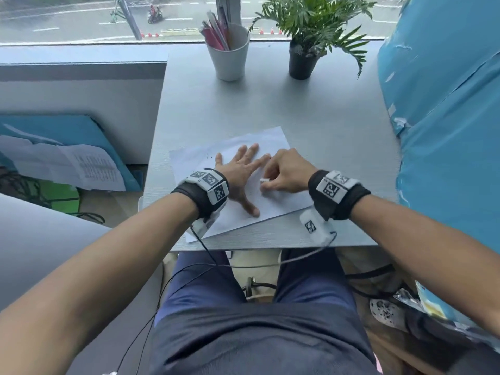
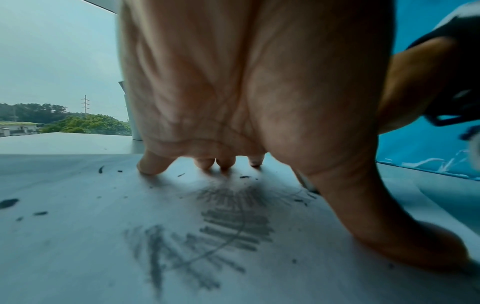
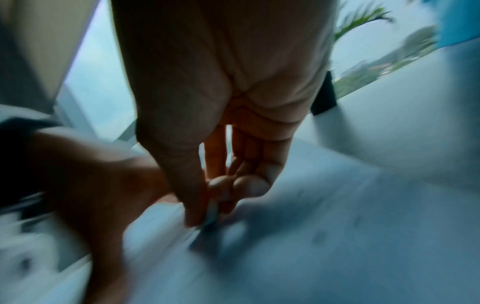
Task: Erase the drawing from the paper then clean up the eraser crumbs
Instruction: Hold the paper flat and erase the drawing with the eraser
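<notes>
A white sheet of paper (image 1: 273, 142) lies tilted on the grey desk (image 1: 311, 109). My left hand (image 1: 238, 171) presses flat on it with fingers spread. Under that palm, the left wrist view shows a smudged pencil drawing (image 2: 228, 222) and dark eraser crumbs (image 2: 9, 202). My right hand (image 1: 286, 173) sits just right of the left hand and pinches a small white eraser (image 1: 264, 180) against the paper. The right wrist view is blurred; the eraser (image 3: 211, 214) shows there between thumb and fingertips, touching the sheet.
A white cup of pens (image 1: 228, 54) and a potted plant (image 1: 303, 58) stand at the desk's far edge by the window. A blue wrapped bulk (image 1: 446, 117) borders the desk on the right. A grey partition (image 1: 81, 90) rises at left.
</notes>
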Demonstrator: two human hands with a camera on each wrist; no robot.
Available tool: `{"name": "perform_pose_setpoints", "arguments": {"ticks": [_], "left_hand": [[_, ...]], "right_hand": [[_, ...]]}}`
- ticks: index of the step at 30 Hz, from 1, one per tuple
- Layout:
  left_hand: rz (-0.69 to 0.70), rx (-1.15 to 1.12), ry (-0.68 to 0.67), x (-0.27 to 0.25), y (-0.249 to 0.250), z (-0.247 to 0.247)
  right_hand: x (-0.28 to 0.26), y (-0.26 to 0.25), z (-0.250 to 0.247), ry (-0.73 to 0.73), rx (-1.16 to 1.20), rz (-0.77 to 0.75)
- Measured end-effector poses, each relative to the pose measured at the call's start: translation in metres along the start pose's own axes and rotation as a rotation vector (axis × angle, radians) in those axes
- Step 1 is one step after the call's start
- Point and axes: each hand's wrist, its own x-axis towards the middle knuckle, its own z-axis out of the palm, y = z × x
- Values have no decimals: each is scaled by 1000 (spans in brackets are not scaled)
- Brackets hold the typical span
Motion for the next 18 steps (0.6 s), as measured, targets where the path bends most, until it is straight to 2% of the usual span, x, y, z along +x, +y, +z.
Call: {"name": "perform_pose_setpoints", "arguments": {"ticks": [3, 4, 7, 8, 12, 16, 18], "left_hand": [[-16, -26, 1, 0, 1, -1], [-19, -22, 0, -1, 1, -1], [-18, -15, -3, 0, 2, -1], [-16, -12, 0, 0, 1, -1], [-25, -36, 1, 0, 1, -1], [-26, -21, 4, 2, 1, -1], [-30, -29, 4, 1, 0, -2]], "right_hand": [[12, 16, -15, 170, 65, 109], [9, 13, -12, 148, 62, 110], [-6, -3, 7, -27, 26, -10], [-4, 1, 4, -33, 21, 3], [10, 20, -18, 161, 53, 123], [-8, 5, 2, -36, 25, 30], [0, 13, -9, 22, 60, 86]]}}
